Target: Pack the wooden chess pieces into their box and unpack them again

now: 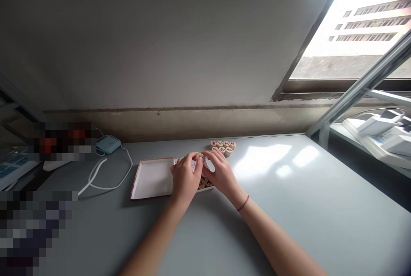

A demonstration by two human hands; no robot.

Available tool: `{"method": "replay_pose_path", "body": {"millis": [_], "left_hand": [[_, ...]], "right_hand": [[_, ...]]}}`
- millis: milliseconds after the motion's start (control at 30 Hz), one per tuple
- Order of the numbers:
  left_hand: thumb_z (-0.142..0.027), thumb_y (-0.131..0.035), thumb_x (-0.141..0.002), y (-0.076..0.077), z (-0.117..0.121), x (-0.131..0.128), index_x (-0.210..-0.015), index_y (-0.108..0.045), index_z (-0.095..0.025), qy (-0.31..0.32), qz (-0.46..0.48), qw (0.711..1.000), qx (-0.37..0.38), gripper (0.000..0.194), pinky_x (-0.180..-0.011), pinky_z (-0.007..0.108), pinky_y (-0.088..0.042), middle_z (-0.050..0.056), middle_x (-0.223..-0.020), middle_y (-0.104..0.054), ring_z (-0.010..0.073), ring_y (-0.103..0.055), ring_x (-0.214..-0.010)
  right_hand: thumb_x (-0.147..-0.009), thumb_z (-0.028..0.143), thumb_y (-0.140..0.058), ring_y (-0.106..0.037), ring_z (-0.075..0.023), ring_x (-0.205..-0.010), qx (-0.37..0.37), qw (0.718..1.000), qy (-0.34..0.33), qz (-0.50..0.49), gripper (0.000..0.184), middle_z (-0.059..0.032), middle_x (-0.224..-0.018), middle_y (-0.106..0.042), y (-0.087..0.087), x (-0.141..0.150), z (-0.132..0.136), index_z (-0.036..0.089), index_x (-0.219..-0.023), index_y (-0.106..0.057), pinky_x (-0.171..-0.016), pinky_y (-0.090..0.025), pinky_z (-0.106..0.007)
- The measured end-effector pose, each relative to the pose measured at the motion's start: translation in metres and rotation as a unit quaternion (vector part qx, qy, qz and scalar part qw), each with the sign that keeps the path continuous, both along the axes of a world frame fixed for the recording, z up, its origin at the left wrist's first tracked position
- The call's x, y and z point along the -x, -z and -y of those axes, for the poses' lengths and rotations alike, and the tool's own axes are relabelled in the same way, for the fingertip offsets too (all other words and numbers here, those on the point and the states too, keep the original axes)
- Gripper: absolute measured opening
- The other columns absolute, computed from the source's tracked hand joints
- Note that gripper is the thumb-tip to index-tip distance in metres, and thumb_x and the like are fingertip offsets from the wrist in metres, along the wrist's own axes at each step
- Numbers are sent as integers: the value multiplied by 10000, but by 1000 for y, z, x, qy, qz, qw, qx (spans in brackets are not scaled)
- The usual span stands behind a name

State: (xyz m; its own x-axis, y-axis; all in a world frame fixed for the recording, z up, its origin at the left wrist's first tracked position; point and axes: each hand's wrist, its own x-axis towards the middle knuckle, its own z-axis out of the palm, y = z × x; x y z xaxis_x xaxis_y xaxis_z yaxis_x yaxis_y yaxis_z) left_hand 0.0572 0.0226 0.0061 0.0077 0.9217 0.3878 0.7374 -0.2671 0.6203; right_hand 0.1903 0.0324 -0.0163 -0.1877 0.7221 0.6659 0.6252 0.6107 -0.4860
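Observation:
Over a shallow box, my left hand (187, 174) and my right hand (222, 174) meet at the fingertips. Between them sits a round wooden Chinese chess piece (201, 156), partly hidden by the fingers. Below my hands, more chess pieces (201, 183) with dark characters lie in the box's right part, mostly covered by my fingers. The box's white-lined lid (154, 177) lies flat and folded out to the left. Behind my right hand, several pieces with red characters (226, 144) stand in two stacked-looking rows on the grey table (289, 207).
A light blue device (108, 144) with a white cable (111, 188) lies at the back left. Blurred-out objects and a power strip (14, 167) are further left. A metal frame post (324, 135) rises at the right, by white items (379, 128). A wall bounds the back.

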Motion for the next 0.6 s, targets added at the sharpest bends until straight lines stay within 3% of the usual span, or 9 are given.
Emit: {"method": "replay_pose_path", "body": {"millis": [133, 267, 400, 500, 600], "left_hand": [[-283, -496, -912, -3, 5, 8, -940, -588, -218, 42, 70, 996, -27, 116, -798, 326, -464, 39, -952, -696, 199, -619, -895], [-256, -515, -895, -1, 5, 18, -1003, -586, -209, 50, 109, 992, -49, 138, -779, 295, -508, 44, -935, -668, 169, -629, -846], [-211, -491, -893, 3, 0, 27, -1009, -613, -212, 42, 98, 992, -68, 168, -756, 286, -527, 51, -977, -607, 145, -614, -783], [-155, -491, -871, 6, -3, 29, -1018, -616, -204, 25, 81, 993, -79, 198, -749, 293, -534, 59, -1017, -573, 133, -603, -746], [-134, -489, -868, 9, -4, 29, -1076, -592, -208, 27, 72, 994, -83, 243, -739, 293, -540, 67, -1060, -573, 139, -614, -767]], "right_hand": [[-897, 234, -518, -588, -221, -943, -10, 1000, 3, -12, 212, -79, -1029, -645, -4, -2, -1, 233, -1103, -571, -845, -493, -379], [-871, 253, -503, -577, -222, -915, -12, 990, 128, -62, 195, -103, -995, -627, -8, -26, -10, 195, -1036, -591, -822, -482, -374], [-792, 311, -519, -561, -222, -815, 72, 955, 278, -77, 209, -76, -886, -630, -2, -64, -22, 189, -949, -583, -747, -449, -361], [-752, 337, -510, -540, -206, -763, 159, 939, 301, -42, 153, -44, -829, -635, 8, -83, -26, 210, -821, -561, -689, -408, -317], [-759, 314, -480, -510, -189, -710, 189, 934, 304, 5, 116, -38, -806, -637, 19, -89, -27, 215, -766, -539, -666, -376, -299]]}}
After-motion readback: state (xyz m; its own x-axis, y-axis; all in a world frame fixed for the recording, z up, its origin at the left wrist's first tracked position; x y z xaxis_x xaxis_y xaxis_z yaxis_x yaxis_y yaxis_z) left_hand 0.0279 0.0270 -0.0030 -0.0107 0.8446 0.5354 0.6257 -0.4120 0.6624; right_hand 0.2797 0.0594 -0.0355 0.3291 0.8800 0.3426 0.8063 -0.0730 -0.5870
